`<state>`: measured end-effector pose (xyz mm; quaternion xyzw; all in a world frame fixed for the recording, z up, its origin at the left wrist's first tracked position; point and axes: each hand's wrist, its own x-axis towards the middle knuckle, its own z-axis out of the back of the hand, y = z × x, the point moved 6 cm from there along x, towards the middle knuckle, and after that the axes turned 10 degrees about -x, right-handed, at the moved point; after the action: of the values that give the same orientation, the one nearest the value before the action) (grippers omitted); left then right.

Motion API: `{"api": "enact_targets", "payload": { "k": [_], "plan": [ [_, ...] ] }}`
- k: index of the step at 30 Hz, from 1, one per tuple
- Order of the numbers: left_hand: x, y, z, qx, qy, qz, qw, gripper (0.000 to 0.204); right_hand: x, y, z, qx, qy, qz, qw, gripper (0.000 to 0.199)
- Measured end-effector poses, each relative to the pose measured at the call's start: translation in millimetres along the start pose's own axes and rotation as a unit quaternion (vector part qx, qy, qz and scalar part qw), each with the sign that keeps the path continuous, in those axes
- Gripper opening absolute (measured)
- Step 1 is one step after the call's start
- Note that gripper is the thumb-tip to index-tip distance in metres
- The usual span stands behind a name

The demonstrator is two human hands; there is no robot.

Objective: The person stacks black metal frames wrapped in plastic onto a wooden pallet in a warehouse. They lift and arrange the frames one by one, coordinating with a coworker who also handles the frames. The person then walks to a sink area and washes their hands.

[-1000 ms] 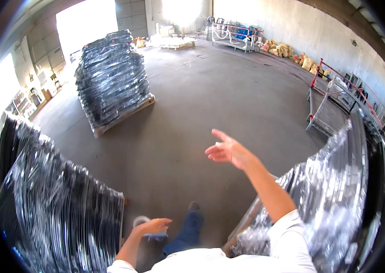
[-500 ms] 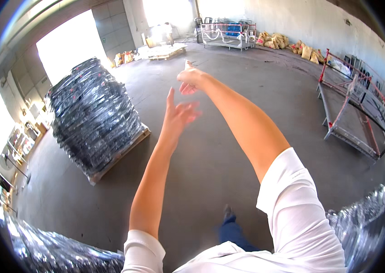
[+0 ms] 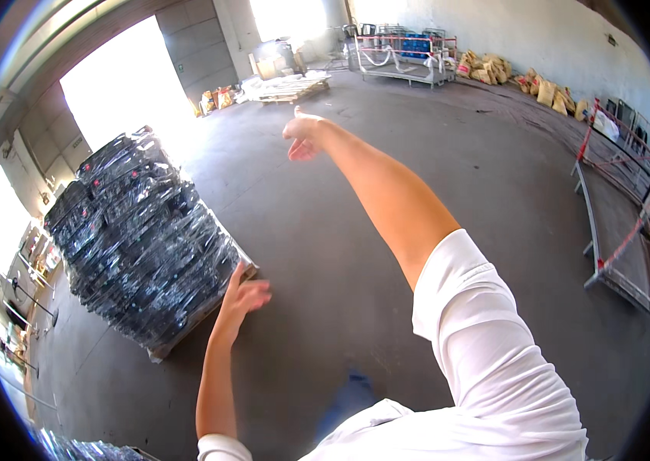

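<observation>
My right hand (image 3: 305, 137) reaches far ahead at the end of an outstretched arm, over the grey floor (image 3: 417, 200). It holds nothing; its fingers are apart and partly bent. Lower and closer to me, my left hand (image 3: 242, 301) is open with the thumb raised and the fingers slightly blurred. Nothing is in it. Beside it on the left stands a tall stack wrapped in dark, shiny plastic film (image 3: 148, 238), on a wooden pallet (image 3: 248, 269) that shows at one edge. In the picture my left hand overlaps the pallet's corner; contact cannot be told.
A metal frame rack with red parts (image 3: 601, 223) stands at the right. Toward the back are a low pallet (image 3: 286, 90), another metal rack (image 3: 409, 71) and several paper sacks (image 3: 486, 69) along the wall. Film-wrapped goods (image 3: 87, 447) show at the lower left.
My left hand has dropped lower and nearer to me, away from the right hand. My right arm stays stretched ahead. The wrapped stack now appears nearer, and the right-hand rack has shifted toward the rim.
</observation>
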<state>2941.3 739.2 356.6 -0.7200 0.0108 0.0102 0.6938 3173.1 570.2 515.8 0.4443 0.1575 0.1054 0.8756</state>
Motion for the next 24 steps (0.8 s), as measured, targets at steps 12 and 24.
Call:
{"api": "enact_targets", "payload": {
  "k": [12,24],
  "plan": [
    [460,-35,15,0.060,0.080,-0.062,0.993,0.065,391,20,104,-0.034,0.073,0.031,0.996,0.077],
    [855,-4,-21,0.064,0.265,-0.033,0.962,0.069,798,-37,236,-0.016,0.104,0.028,0.994,0.065]
  ]
}}
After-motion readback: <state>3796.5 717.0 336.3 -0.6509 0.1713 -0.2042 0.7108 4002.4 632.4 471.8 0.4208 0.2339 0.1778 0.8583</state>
